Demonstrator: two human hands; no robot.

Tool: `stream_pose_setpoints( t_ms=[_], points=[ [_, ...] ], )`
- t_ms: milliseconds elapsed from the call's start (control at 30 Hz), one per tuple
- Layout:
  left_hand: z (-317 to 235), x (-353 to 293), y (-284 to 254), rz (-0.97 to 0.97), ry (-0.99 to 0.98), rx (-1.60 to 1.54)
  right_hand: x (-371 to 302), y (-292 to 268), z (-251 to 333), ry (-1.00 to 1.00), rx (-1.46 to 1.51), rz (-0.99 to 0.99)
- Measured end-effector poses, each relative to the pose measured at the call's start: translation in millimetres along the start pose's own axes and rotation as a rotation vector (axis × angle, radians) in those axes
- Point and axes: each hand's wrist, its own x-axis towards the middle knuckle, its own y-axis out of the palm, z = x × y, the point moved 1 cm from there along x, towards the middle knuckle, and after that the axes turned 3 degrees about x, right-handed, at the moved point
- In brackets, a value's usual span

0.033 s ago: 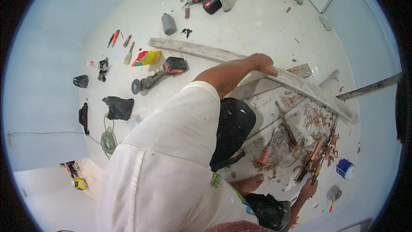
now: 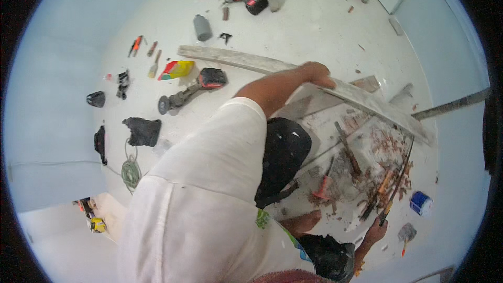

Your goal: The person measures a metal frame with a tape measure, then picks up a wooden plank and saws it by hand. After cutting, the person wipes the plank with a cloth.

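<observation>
My left hand [image 2: 318, 75] is closed over a long pale wooden board [image 2: 236, 58], gripping it near the middle. The board lies slantwise, from the upper middle of the floor down to the right. At the lower right, my right hand [image 2: 374, 230] is wrapped around the yellow-and-black handle of what looks like a handsaw [image 2: 400, 178]. Its long, thin dark blade is seen edge-on, reaching up to near the board's right end; whether it touches is unclear. Wood chips [image 2: 387, 144] and a hammer-like tool [image 2: 350, 152] lie between my hands, near a red-handled tool [image 2: 323, 187].
Left of the board lie an angle grinder [image 2: 191, 91], a yellow-red packet [image 2: 176, 70], a grey bottle [image 2: 202, 28] and a cordless drill [image 2: 246, 0]. A coiled cord [image 2: 131, 172] is farther left. A blue can [image 2: 421, 203] stands by the right wall, near a scraper [image 2: 406, 233].
The whole view has shifted very slightly. Both hands keep their holds, and no clear movement of the board or the saw shows.
</observation>
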Motion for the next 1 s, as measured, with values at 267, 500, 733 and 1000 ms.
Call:
stream_pose_setpoints(
  t_ms=[267, 500, 733, 1000],
  points=[
    [45, 12, 4, 0.014, 0.025, -0.086, -151, -104, 185, 0.289, 0.642, -0.179],
    [34, 43, 5, 0.175, 0.049, -0.159, -204, -114, 355, 0.098, 0.232, -0.453],
    [47, 52, 14, 0.101, 0.066, -0.171, -103, 79, 424, 0.082, 0.484, -0.199],
    [46, 56, 13, 0.15, 0.136, -0.227, -31, 201, 434, -0.061, 0.447, -0.012]
  ],
)
